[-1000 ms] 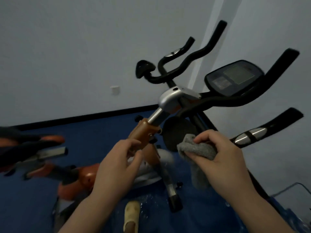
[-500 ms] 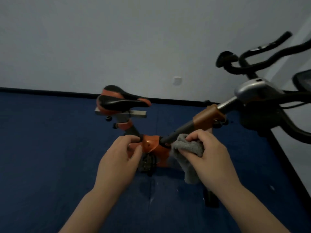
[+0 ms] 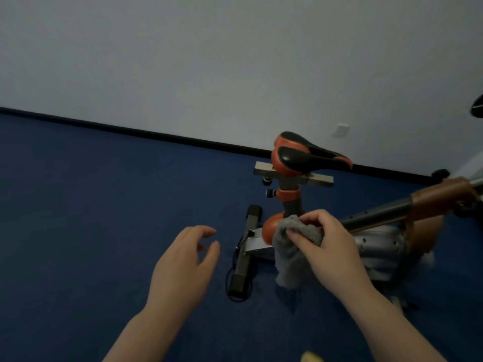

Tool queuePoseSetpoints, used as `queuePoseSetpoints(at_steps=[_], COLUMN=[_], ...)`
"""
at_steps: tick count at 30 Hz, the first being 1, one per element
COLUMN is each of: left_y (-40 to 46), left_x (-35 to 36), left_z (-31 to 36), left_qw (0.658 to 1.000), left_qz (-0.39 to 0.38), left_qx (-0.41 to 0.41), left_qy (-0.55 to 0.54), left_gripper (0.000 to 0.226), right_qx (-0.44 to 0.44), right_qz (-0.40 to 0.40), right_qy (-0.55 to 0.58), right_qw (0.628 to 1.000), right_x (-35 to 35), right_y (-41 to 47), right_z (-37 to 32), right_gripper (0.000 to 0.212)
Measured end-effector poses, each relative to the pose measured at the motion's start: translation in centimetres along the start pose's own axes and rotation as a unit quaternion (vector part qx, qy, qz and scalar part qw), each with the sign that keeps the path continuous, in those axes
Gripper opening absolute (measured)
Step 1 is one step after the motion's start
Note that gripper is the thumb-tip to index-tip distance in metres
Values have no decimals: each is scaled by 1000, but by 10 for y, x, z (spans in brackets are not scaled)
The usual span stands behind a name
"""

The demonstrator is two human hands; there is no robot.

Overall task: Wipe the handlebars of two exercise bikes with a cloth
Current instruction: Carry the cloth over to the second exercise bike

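Note:
My right hand (image 3: 326, 246) is shut on a grey cloth (image 3: 290, 254), which hangs down in front of the orange and grey frame of an exercise bike (image 3: 379, 244). My left hand (image 3: 183, 267) hovers open and empty over the blue floor, left of the bike's rear foot bar (image 3: 245, 254). The bike's black and orange saddle (image 3: 305, 155) stands above the cloth. Its slanted post (image 3: 407, 205) runs off the right edge. The handlebars are out of view, except a dark tip (image 3: 477, 109) at the far right edge.
Blue carpet (image 3: 104, 205) spreads to the left and front. A white wall with a black skirting board (image 3: 130, 128) runs behind, with a wall socket (image 3: 341, 130) near the saddle. A pale yellow shoe tip (image 3: 311, 357) shows at the bottom edge.
The view has swung left, away from the handlebars and the console, to the saddle and rear of the bike. My left hand came off the frame and opened. The cloth stays in my right hand.

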State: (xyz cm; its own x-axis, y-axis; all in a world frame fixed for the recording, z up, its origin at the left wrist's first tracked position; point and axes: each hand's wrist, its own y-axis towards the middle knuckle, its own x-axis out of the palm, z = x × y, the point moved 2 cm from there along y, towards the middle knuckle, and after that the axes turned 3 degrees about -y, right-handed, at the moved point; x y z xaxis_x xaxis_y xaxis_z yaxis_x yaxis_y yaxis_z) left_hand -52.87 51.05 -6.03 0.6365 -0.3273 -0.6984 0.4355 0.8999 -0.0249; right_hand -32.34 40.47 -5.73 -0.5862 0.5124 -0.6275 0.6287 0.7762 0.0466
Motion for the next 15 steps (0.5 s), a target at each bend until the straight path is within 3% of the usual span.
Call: queuePoseSetpoints(at_steps=[6, 15], left_y=[43, 154], left_x=[-20, -49], left_z=[-20, -36], left_qw=[999, 1000], left_qz=[-20, 22], left_qx=[11, 6], left_qy=[-23, 9], left_gripper=[20, 21], right_qx=[-14, -24], right_qz=[-5, -35], right_qy=[-5, 11], right_qw=[1000, 999], right_x=[38, 92], right_y=[27, 136], right_z=[-37, -58], right_gripper=[12, 12])
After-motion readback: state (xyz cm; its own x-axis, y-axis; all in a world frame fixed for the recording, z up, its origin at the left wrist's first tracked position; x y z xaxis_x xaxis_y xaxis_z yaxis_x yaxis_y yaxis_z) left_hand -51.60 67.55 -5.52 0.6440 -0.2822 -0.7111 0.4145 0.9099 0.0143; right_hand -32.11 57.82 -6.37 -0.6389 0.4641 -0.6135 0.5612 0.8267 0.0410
